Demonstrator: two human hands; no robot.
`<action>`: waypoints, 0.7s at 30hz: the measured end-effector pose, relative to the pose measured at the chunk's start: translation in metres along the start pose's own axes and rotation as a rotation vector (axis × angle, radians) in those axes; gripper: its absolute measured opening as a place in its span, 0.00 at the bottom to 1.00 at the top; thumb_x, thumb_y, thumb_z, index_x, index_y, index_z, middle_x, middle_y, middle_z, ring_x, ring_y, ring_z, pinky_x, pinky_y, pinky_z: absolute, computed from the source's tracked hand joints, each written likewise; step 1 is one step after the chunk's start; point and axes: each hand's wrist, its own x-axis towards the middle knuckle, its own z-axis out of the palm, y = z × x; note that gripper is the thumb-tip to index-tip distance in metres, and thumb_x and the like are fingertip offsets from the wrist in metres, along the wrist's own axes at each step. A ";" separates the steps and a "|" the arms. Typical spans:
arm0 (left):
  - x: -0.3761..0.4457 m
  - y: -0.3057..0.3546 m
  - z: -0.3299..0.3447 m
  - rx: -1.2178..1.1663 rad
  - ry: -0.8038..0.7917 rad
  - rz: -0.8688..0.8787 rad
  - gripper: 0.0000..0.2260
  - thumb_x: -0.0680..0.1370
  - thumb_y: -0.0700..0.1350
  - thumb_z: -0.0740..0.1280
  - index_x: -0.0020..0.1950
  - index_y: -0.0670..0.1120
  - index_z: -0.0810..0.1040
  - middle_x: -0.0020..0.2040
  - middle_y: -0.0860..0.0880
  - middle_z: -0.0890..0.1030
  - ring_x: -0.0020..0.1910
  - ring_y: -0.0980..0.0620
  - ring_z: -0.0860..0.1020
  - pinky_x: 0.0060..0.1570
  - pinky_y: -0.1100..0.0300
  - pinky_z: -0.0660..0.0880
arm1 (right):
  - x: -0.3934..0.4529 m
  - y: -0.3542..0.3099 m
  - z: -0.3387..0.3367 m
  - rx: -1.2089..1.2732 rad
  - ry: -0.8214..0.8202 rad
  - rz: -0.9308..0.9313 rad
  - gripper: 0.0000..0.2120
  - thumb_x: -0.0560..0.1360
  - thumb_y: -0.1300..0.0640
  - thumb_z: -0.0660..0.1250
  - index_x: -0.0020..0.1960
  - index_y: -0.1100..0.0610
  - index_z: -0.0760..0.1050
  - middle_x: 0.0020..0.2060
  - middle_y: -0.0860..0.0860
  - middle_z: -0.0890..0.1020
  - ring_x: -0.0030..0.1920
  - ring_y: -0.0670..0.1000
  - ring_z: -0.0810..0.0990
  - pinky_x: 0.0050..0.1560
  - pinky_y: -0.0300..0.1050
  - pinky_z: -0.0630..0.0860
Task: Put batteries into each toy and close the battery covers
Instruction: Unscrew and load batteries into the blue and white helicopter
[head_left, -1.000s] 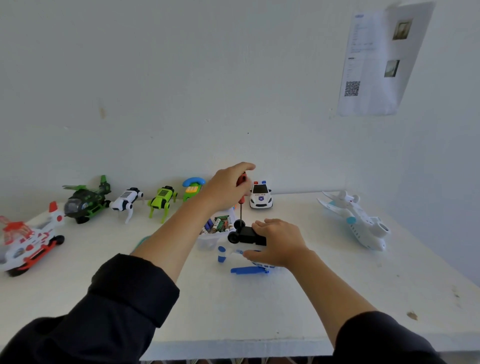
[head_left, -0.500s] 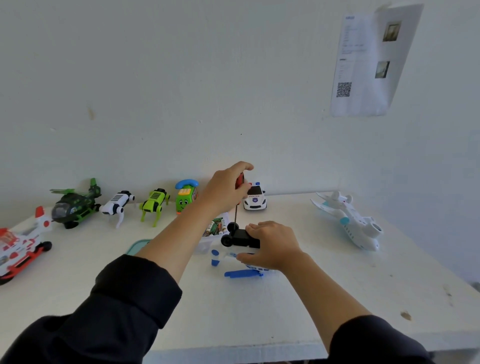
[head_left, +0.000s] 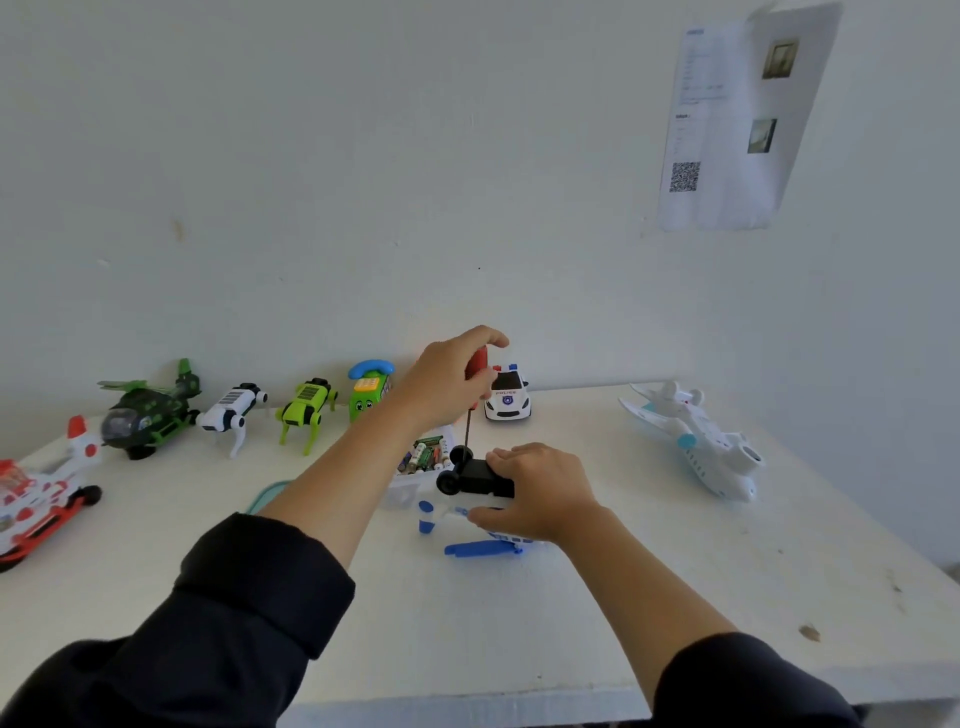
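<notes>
The white bench (head_left: 649, 597) ran up to a pale wall (head_left: 363, 182), where a printed sheet (head_left: 737, 119) with a QR code hung above the far right corner. Along the left edge sat a red and white helicopter (head_left: 36, 493), and by the far right edge a white and light blue jet plane (head_left: 696, 441). Along the far edge stood a dark green helicopter (head_left: 148, 410), a white robot dog (head_left: 231, 410), a lime green robot dog (head_left: 306, 410), a green toy phone (head_left: 370, 389) with a blue handset, and a white police car (head_left: 506, 397).

Near the middle of the bench lay the toy I was working on, a white and blue helicopter (head_left: 467, 525) turned upside down, its black wheeled underside facing up and its blue rotor flat on the bench. My right hand (head_left: 540, 493) gripped it from the right, fingers curled over the black base and thumb against the white body. My left hand (head_left: 447, 384) was closed round the red handle of a screwdriver (head_left: 474, 384), held upright, its thin shaft pointing down to the black underside by the wheels. Just behind the toy, a small clear tub (head_left: 415, 486) held loose batteries (head_left: 425, 453). A teal thing (head_left: 267, 493) showed beside my left forearm, mostly hidden.
</notes>
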 end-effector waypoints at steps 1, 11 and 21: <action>-0.001 -0.001 0.002 0.091 0.056 0.036 0.11 0.78 0.42 0.64 0.59 0.50 0.74 0.39 0.51 0.76 0.35 0.56 0.77 0.43 0.58 0.76 | 0.000 0.000 0.000 0.002 -0.003 -0.003 0.23 0.68 0.32 0.63 0.51 0.50 0.73 0.40 0.47 0.77 0.43 0.49 0.71 0.39 0.42 0.71; 0.000 0.004 -0.007 0.062 -0.022 -0.075 0.18 0.78 0.34 0.51 0.66 0.45 0.69 0.60 0.49 0.69 0.50 0.52 0.75 0.49 0.58 0.71 | 0.000 0.002 0.000 0.008 -0.004 -0.001 0.24 0.69 0.32 0.62 0.53 0.49 0.73 0.42 0.48 0.78 0.44 0.49 0.72 0.37 0.41 0.69; -0.010 -0.004 -0.003 0.185 0.148 -0.021 0.08 0.78 0.50 0.64 0.49 0.46 0.70 0.35 0.44 0.78 0.33 0.49 0.79 0.37 0.55 0.73 | -0.002 -0.002 -0.003 -0.009 -0.020 -0.012 0.24 0.69 0.32 0.62 0.54 0.50 0.73 0.42 0.47 0.77 0.45 0.49 0.72 0.37 0.41 0.67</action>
